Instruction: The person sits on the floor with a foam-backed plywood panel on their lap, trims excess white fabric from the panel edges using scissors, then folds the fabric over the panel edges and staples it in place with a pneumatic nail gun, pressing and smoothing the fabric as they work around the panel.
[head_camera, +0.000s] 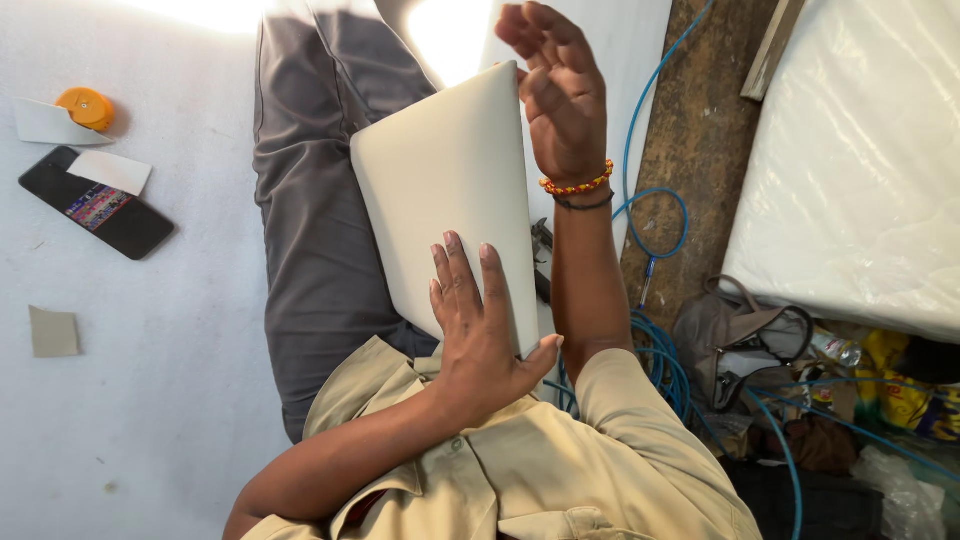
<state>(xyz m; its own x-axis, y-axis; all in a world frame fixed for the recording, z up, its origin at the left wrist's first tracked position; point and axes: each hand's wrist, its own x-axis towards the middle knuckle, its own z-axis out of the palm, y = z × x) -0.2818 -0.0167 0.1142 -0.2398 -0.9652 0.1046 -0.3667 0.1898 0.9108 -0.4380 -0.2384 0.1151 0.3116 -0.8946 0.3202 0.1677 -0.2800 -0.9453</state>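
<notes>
A cream-coloured panel with rounded corners (445, 190) lies tilted on my lap, over my grey trouser leg (305, 230). My left hand (480, 325) rests flat on its near end, fingers spread over the face and thumb hooked round the right edge, holding it steady. My right hand (555, 95), with a beaded bracelet on the wrist, is raised at the panel's far right corner. Its fingers are loosely curled and apart, and I see nothing in them. Whether its palm touches the panel's edge is hidden.
On the white surface to the left lie an orange round object (87, 108), a black phone (95, 203) with a white card on it, and a tan square scrap (53, 332). A blue hose (655, 215), a brown bag (735, 335) and a plastic-wrapped white slab (860, 170) are on the right.
</notes>
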